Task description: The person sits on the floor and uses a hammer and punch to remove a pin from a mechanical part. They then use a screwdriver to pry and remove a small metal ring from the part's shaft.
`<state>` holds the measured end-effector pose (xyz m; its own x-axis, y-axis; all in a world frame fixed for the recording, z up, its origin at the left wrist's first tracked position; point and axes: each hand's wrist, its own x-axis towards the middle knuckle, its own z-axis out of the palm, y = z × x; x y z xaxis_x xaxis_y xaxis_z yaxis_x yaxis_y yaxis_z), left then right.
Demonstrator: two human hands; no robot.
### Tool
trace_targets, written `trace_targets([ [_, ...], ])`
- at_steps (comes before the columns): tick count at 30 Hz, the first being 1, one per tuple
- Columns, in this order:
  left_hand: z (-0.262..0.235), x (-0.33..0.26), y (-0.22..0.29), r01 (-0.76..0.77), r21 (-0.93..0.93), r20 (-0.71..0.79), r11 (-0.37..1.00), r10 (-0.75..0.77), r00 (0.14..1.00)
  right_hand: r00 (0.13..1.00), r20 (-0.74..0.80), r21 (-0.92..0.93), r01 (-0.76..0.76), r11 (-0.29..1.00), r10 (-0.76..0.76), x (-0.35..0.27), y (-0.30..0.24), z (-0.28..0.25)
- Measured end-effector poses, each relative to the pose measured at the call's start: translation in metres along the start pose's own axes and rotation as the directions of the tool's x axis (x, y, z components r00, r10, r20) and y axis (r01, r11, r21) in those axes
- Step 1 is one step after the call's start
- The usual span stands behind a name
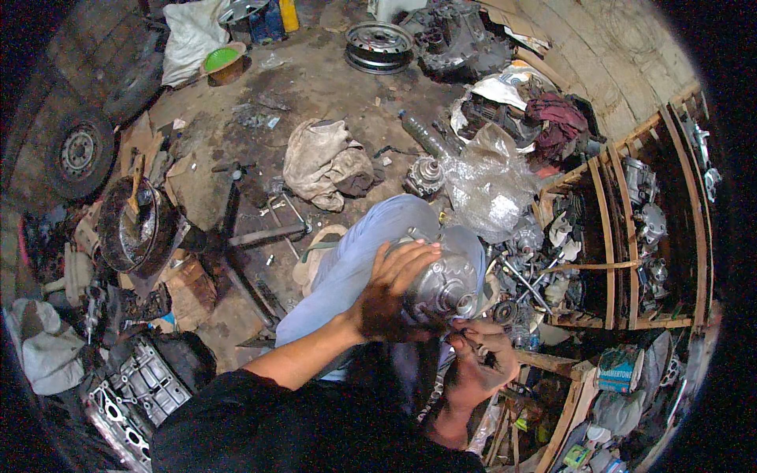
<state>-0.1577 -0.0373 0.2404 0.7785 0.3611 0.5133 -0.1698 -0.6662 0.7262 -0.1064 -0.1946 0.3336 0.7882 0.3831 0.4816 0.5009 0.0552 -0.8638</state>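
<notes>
On my lap, over light blue trousers (374,229), rests a round cast-metal car part (441,288) with a hub standing out of its face. Its exact kind I cannot make out. My left hand (396,276) is spread across its top and side, gripping it steady. Close by the hub's lower edge, my right hand (482,356) is closed, thumb and fingers pinched together. Whatever lies between those fingertips is too small to name. A similar metal part (426,175) sits on the floor beyond my knees, beside a sheet of bubble wrap (493,177).
Left of me stand a metal stand (260,236) and a dark basin (138,225) with a brush in it. A crumpled cloth (327,162) lies ahead. Wooden shelving (611,236) with metal parts runs along the right. A wheel rim (378,47) lies far off; an engine block (150,386) is lower left.
</notes>
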Motion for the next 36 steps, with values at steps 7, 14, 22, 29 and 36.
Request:
trace_targets([
  [7,0.002,-0.001,-0.001,0.008,-0.008,0.010,1.000,-0.008,1.000,0.995,0.045,-0.075,-0.082,0.994,0.085,0.010,-0.006,-0.001],
  [14,0.001,-0.001,-0.001,-0.005,-0.013,0.015,1.000,0.006,1.000,0.998,0.049,-0.002,0.037,0.999,-0.037,0.001,0.008,-0.008],
  [22,-0.001,0.000,0.000,0.004,-0.053,0.019,0.999,-0.003,1.000,0.987,0.040,-0.123,0.161,0.979,-0.158,0.000,0.008,-0.011],
  [29,-0.005,0.005,0.014,0.058,-0.006,0.043,0.998,-0.057,0.997,0.941,-0.337,0.010,0.016,1.000,-0.012,0.012,0.008,-0.013],
  [36,-0.003,0.001,0.010,0.071,-0.020,0.041,0.997,-0.070,0.997,0.926,-0.255,-0.090,0.264,0.960,-0.279,0.037,0.018,0.005],
])
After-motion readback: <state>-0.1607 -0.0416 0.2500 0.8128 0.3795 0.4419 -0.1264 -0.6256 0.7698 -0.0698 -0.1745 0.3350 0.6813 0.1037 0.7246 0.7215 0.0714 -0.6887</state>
